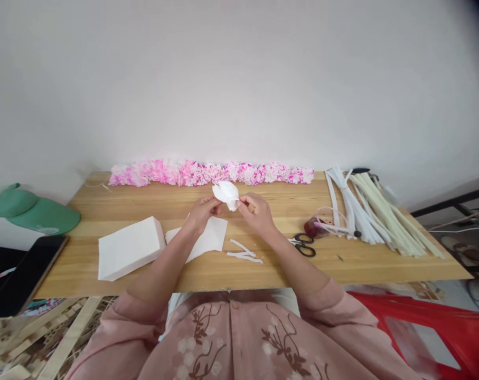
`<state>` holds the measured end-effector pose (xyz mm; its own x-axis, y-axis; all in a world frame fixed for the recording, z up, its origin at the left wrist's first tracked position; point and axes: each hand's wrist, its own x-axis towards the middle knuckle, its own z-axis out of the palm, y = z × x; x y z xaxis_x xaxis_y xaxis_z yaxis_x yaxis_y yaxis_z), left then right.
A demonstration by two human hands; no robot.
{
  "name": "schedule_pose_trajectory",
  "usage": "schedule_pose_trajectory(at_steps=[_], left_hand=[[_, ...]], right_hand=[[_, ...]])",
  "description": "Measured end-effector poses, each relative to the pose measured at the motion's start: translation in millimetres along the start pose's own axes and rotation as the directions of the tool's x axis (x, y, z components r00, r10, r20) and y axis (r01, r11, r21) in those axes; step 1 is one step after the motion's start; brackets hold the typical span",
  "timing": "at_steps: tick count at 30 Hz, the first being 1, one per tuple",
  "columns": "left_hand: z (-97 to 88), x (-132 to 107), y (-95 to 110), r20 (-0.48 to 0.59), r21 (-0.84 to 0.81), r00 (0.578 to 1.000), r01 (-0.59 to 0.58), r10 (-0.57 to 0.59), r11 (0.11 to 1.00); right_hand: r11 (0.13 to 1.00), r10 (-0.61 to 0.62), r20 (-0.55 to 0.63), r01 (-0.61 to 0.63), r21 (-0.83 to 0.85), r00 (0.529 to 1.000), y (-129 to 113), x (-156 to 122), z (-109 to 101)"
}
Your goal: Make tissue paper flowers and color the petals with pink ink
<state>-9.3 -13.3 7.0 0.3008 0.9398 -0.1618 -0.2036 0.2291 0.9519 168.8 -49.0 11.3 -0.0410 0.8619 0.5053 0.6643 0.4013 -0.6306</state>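
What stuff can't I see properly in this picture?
All in the head view:
White sheet: partly hidden by the left forearm.
Scissors: blade tips hidden behind the right forearm.
Crumpled white paper: its far side faces away.
Red thing: cut off by the right edge.
Dark speck: too small to identify.

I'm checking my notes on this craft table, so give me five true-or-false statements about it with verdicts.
1. The left hand and right hand both hold the bunched white paper. True.
2. The scissors are red-handled. False: the scissors are black-handled.
3. The pink-and-white ruffled row lies along the far side of the table. True.
4. The green visor is off to the right. False: the green visor is at the left.
5. The white block lies left of the scissors. True.
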Motion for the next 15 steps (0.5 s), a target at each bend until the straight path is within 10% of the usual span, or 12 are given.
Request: schedule_pose_trajectory(at_steps=[6,15], left_hand=[[-4.0,1.8,3.4,0.164,-0.212,0.965,0.236,-0.204,0.948],[-4.4,6.5,-6.0,-0.002,-0.032,0.999,0.038,-0.038,0.999]], right_hand=[[0.977,0.121,0.062,-0.130,0.168,0.991,-4.7,0.6,-4.6],[0.995,0.058,0.091,-0.065,0.074,0.994,-0.2,1.2,0.3]])
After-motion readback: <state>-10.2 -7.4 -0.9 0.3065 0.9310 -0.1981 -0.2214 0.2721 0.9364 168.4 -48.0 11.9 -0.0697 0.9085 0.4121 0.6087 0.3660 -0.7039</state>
